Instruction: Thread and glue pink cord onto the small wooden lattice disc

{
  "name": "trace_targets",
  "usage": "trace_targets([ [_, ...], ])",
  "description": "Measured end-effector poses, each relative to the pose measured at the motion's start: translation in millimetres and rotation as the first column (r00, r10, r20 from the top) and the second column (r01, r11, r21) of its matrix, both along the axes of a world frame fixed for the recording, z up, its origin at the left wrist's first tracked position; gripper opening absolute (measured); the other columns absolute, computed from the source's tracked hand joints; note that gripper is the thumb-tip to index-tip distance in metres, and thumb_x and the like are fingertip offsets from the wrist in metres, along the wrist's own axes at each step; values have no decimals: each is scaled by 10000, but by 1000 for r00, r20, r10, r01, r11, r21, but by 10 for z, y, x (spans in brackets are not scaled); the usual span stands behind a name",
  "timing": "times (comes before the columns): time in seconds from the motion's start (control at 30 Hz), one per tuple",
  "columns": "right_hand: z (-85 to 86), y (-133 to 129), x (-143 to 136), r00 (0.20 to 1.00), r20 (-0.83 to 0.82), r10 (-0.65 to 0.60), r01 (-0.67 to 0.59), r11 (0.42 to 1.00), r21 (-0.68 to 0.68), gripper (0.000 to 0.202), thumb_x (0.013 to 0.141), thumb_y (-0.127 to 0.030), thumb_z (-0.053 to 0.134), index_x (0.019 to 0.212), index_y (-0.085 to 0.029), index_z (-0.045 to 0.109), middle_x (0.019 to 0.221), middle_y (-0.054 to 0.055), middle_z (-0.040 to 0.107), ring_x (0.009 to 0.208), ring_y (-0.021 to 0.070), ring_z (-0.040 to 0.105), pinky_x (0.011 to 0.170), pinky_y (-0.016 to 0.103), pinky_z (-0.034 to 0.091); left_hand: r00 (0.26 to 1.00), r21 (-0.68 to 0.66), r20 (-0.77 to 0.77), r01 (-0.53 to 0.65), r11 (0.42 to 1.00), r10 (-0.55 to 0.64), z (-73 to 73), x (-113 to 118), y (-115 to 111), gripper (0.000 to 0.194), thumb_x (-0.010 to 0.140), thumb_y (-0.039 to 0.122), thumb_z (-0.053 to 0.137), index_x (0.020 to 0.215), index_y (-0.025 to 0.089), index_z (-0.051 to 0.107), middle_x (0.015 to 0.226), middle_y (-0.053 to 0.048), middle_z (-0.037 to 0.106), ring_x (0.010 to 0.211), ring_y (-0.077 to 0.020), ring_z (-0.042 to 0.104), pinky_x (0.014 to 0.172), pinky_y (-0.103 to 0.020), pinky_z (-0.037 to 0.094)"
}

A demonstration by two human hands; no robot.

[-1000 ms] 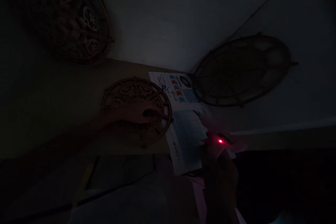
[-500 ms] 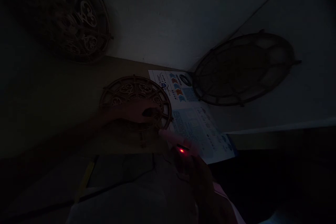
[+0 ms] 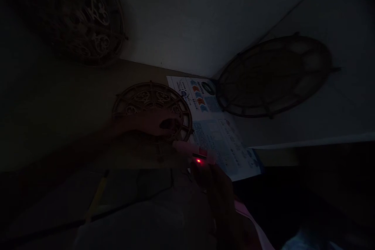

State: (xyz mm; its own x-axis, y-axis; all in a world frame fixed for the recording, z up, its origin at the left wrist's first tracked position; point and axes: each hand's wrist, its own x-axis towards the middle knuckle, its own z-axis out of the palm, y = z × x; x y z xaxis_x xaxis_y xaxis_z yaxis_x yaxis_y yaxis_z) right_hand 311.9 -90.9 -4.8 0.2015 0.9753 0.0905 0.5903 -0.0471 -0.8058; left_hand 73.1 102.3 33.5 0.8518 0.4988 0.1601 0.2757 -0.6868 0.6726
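In the dim light, a brown round openwork frame (image 3: pixel 152 99) with a double rim, spokes and scroll ornaments lies on a tan surface. My left hand (image 3: pixel 146 120) reaches across it from the left, its fingers curled down onto the frame's right part. From the lower right comes my right hand (image 3: pixel 215 177), closed around a pale pinkish pen-like tool (image 3: pixel 186 148) with a glowing red light. The tool's tip points at the frame's lower right rim, close to my left fingers; whether it touches cannot be made out.
A printed sheet (image 3: pixel 215 136) lies partly under the frame's right side. Another round frame (image 3: pixel 272 76) leans at the right against a pale panel. Similar ornamented frames (image 3: pixel 99 19) stand at the upper left. A dark cable (image 3: pixel 137 203) and a yellow strip (image 3: pixel 98 195) are in the foreground.
My right hand and the pen-like tool have shifted slightly up and left, closer to the frame's rim. My left hand stays on the frame.
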Motion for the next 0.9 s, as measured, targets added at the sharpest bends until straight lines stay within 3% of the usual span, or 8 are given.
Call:
trace_targets([
  [0.17, 0, -9, -21, 1000, 25, 9, -9, 1000, 28, 385, 981, -519, 633, 1124, -167, 694, 1086, 80, 721, 921, 169, 694, 802, 345, 599, 1000, -6, -19, -8, 1000, 8, -16, -8, 12, 350, 940, 276, 658, 1284, 210, 657, 1321, -69, 707, 1167, -243, 678, 958, -318, 490],
  [0.37, 86, 14, -77, 999, 39, -10, 9, 1000, 24, 448, 882, -604, 676, 961, -177, 784, 966, 134, 754, 979, 276, 705, 719, 343, 566, 1000, -8, -27, -4, 1000, 3, 20, -1, 9, 360, 943, 286, 647, 1295, 210, 661, 1314, -68, 711, 1163, -247, 679, 942, -316, 489],
  [0.57, 221, -20, -125, 999, 0, -37, 37, 999, -10, 403, 987, -541, 611, 1032, -152, 706, 898, 30, 723, 754, 136, 672, 696, 298, 574, 1000, -7, -10, 5, 1000, -5, 20, 1, 15, 357, 943, 288, 648, 1291, 211, 664, 1320, -69, 707, 1174, -246, 673, 974, -324, 482],
  [0.77, 227, 7, -74, 997, -41, -70, 68, 997, -45, 333, 1002, -476, 624, 1082, -160, 690, 1035, 42, 713, 862, 154, 686, 769, 319, 596, 1000, 1, -28, 9, 1000, -9, 27, -10, 19, 382, 934, 282, 653, 1310, 215, 660, 1337, -83, 693, 1196, -258, 660, 976, -332, 476],
  [0.9, 184, 40, -48, 994, -73, -78, 72, 993, -90, 353, 1010, -493, 605, 1027, -149, 684, 907, 12, 694, 731, 119, 651, 675, 273, 569, 999, -12, -33, 11, 1000, -11, 26, -10, 21, 388, 944, 288, 647, 1324, 208, 647, 1366, -80, 680, 1225, -257, 649, 1001, -333, 472],
])
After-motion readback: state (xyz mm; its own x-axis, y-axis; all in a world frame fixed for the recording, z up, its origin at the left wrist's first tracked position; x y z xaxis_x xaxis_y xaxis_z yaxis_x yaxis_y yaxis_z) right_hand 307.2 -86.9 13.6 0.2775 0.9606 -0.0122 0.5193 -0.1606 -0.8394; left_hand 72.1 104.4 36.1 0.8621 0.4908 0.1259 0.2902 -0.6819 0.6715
